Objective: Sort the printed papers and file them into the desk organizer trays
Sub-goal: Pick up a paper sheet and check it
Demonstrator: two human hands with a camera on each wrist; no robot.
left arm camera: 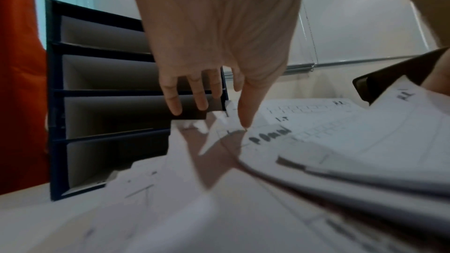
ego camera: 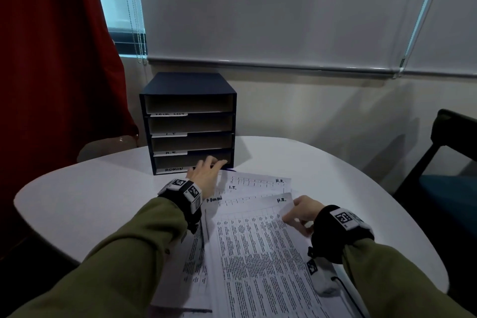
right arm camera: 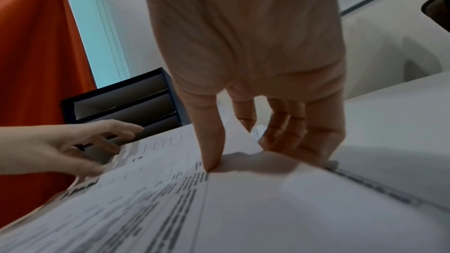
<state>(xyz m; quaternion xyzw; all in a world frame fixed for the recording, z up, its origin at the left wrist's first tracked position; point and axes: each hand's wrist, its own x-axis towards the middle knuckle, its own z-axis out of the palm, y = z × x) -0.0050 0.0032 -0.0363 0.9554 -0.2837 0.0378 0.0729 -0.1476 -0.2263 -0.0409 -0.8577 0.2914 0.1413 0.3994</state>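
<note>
Printed papers (ego camera: 258,240) fanned on white round table (ego camera: 77,201), organizer (ego camera: 189,124) beside.

I've got olive-green fabric sleeves (ego camera: 124,253) on, plus 2 black wrist straps (ego camera: 333,235) with white square-code marker blocks (ego camera: 344,217).

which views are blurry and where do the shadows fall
Head view: dim, left hand slightly motion-blurred, tray labels mostly readable. Left wrist view: near papers smeared, finger shadows across them. Right wrist view: foreground print soft, right hand casting a shadow on the sheet.

Organizer (ego camera: 188,124) slots open, unobstructed
</note>
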